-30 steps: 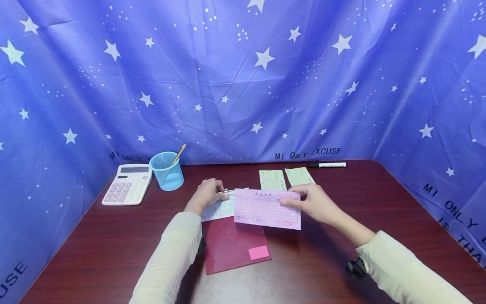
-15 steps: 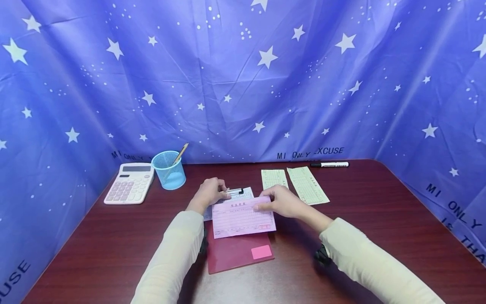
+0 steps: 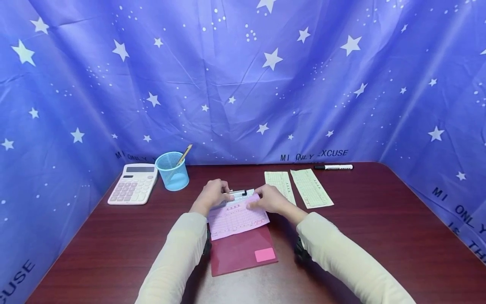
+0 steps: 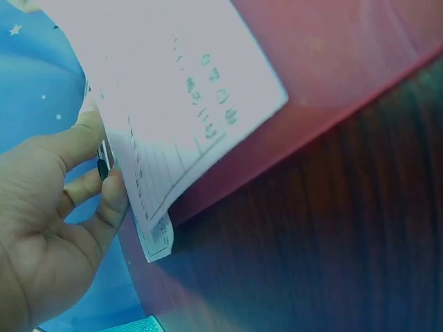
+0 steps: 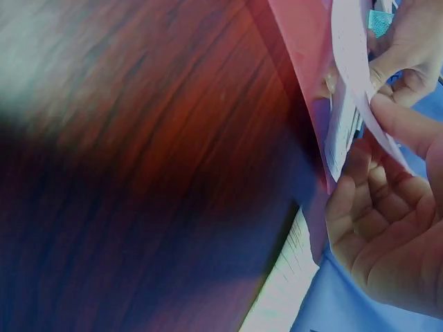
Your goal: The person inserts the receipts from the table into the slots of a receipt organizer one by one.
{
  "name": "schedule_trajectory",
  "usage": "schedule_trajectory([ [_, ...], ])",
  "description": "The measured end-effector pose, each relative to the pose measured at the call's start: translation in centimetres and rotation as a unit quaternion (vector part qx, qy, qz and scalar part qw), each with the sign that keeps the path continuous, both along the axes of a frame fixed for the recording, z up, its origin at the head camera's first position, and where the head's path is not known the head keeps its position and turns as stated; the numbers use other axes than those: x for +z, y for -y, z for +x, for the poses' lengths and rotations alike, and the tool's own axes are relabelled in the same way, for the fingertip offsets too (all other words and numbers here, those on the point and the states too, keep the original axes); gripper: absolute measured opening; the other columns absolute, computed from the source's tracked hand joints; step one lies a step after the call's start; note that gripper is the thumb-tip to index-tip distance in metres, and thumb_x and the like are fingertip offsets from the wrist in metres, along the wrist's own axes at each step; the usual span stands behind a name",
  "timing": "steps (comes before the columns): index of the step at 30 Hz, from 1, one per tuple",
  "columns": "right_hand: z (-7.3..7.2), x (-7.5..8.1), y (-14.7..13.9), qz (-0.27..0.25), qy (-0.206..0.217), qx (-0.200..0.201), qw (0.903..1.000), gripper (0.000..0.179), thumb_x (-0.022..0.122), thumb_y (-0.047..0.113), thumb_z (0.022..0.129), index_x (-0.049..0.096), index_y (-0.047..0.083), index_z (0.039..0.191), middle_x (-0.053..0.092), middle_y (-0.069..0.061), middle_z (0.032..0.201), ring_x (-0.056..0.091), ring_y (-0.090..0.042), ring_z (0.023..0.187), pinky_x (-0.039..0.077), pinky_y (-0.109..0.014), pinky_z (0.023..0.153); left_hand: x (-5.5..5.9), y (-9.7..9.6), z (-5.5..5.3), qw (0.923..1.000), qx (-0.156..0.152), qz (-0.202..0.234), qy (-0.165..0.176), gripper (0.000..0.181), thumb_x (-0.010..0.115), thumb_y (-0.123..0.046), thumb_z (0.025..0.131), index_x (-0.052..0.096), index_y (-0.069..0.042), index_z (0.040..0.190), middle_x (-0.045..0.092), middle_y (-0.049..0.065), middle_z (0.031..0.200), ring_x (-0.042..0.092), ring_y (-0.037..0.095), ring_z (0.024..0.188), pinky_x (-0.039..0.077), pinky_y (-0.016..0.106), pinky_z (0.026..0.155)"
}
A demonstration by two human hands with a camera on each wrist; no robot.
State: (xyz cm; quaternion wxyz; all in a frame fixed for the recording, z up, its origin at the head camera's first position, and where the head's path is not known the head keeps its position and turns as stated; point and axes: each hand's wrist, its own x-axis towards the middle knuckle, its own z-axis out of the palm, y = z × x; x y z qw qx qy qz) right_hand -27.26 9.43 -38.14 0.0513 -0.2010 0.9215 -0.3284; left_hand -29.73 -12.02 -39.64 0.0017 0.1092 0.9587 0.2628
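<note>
A dark red clipboard (image 3: 239,249) with a pink label lies on the table in the head view. At its top edge my left hand (image 3: 212,196) pinches the metal clip (image 3: 239,193) between thumb and fingers. A white printed slip (image 4: 159,245) sits beneath, its corner showing in the left wrist view. Over it, a pink printed slip (image 3: 237,221) is tilted and slightly bent. My right hand (image 3: 271,199) pinches this pink slip by its upper right corner, thumb on top, as the right wrist view also shows. Whether the slip's top edge is under the clip is hidden.
Two pale green slips, a nearer one (image 3: 281,183) and a slanted one (image 3: 312,188), lie right of the clipboard. A marker (image 3: 334,167) rests at the back edge. At left are a white calculator (image 3: 133,184) and a blue mesh cup (image 3: 172,172) with a pencil (image 3: 184,154).
My right hand has carried the pink slip leftward over the clipboard's top, toward the clip. The left hand has stayed at the clip, and the slanted green slip is uncovered.
</note>
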Motion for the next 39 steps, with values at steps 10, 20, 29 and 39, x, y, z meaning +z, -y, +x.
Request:
schedule_trajectory([
  [10,-0.2,-1.1,1.6,0.039,0.000,-0.060,0.9974,0.024,0.086,0.018,0.079,0.067,0.007,0.068,0.048,0.004,0.060,0.041,-0.012,0.060,0.033,-0.025,0.053,0.2,-0.5,0.0,0.9998,0.007,0.004,0.017,0.016,0.085,-0.019,0.085,0.072,-0.010,0.083,0.065,0.003,0.084,0.057,0.020,0.086,0.048,0.038,0.085],
  [20,-0.3,-1.2,2.2,0.047,0.029,-0.103,0.9931,0.023,0.086,0.022,0.080,0.071,0.006,0.071,0.054,0.003,0.062,0.045,-0.014,0.062,0.038,-0.026,0.055,0.6,-0.4,-0.3,0.9990,0.013,0.009,0.042,0.013,0.085,-0.019,0.085,0.076,-0.010,0.080,0.067,0.001,0.084,0.057,0.017,0.085,0.049,0.038,0.085],
  [29,-0.7,-1.5,2.5,0.034,0.053,-0.125,0.9901,0.027,0.085,0.026,0.081,0.069,0.008,0.069,0.056,0.001,0.064,0.049,-0.014,0.065,0.041,-0.026,0.057,1.4,0.0,-0.4,0.9985,0.010,-0.004,0.054,0.014,0.085,-0.017,0.085,0.076,-0.008,0.079,0.071,0.002,0.089,0.058,0.018,0.087,0.049,0.036,0.087],
  [39,-1.3,-1.6,3.0,0.049,0.060,-0.141,0.9870,0.050,0.084,0.030,0.083,0.045,0.016,0.055,0.035,0.005,0.053,0.038,-0.012,0.055,0.031,-0.025,0.050,1.7,0.1,-0.5,0.9985,-0.001,-0.011,0.054,0.014,0.084,-0.018,0.086,0.079,-0.005,0.084,0.073,0.004,0.092,0.058,0.017,0.088,0.050,0.035,0.088],
])
